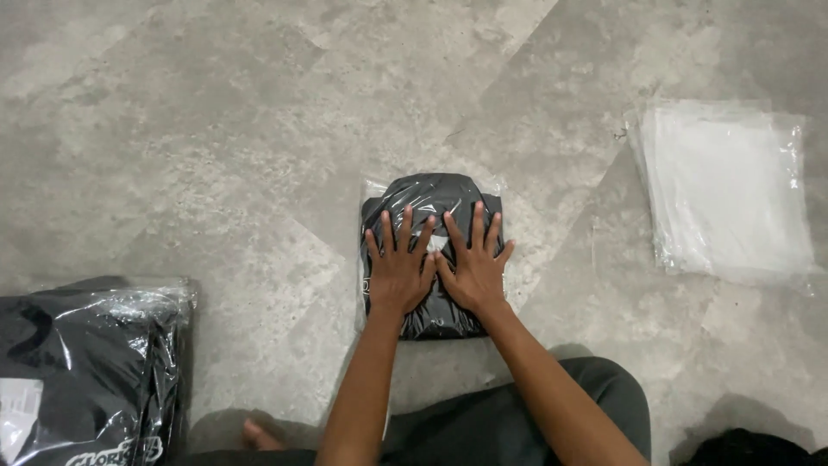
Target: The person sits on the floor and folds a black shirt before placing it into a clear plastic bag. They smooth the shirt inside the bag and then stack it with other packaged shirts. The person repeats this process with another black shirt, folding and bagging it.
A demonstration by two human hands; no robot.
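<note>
A folded black garment inside a clear plastic bag (435,194) lies on the grey floor in front of me. My left hand (398,269) rests flat on its left half, fingers spread. My right hand (473,263) presses flat on its right half, fingers spread, thumb touching the left hand. Neither hand grips anything; both palms lie on the bag.
A stack of bagged black garments (86,367) sits at the lower left. A pile of empty clear plastic bags (729,194) lies at the right. My knee in dark trousers (595,388) is at the bottom, and a bare foot (259,434) shows beside it.
</note>
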